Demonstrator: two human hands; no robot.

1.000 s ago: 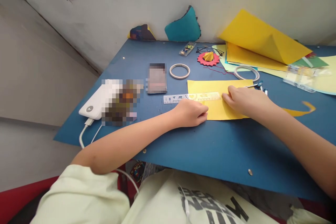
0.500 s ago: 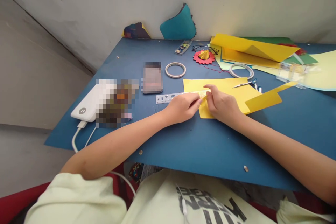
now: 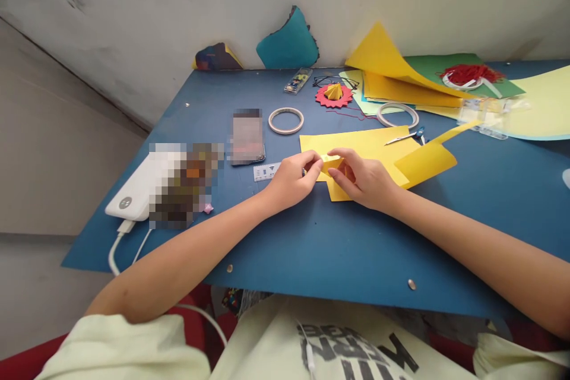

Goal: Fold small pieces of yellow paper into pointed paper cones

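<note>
A small folded piece of yellow paper [image 3: 332,164] is held up between my two hands, just above a larger yellow sheet [image 3: 356,141]. My left hand [image 3: 294,179] is closed, pinching the piece's left end between thumb and fingertips. On the other side, my right hand [image 3: 369,181] has its thumb and index finger curled around the right end. Beneath my left hand a ruler [image 3: 266,171] lies partly covered. Scissors [image 3: 407,136] rest on the sheet's right part, near a cut, raised yellow flap [image 3: 430,161].
Two tape rolls, a plain one [image 3: 286,130] and a white one [image 3: 414,114], lie behind the sheet. A phone [image 3: 247,139] and a white power bank [image 3: 136,193] with cable sit left. Farther back are a red-and-yellow paper flower [image 3: 333,95], eyeglasses, coloured papers [image 3: 401,80] and red thread [image 3: 472,74].
The small yellow piece now stands more open between my fingers, and my hands are slightly farther apart. At the back, a yellow sheet's left corner has risen, showing more red thread. The view has shifted slightly.
</note>
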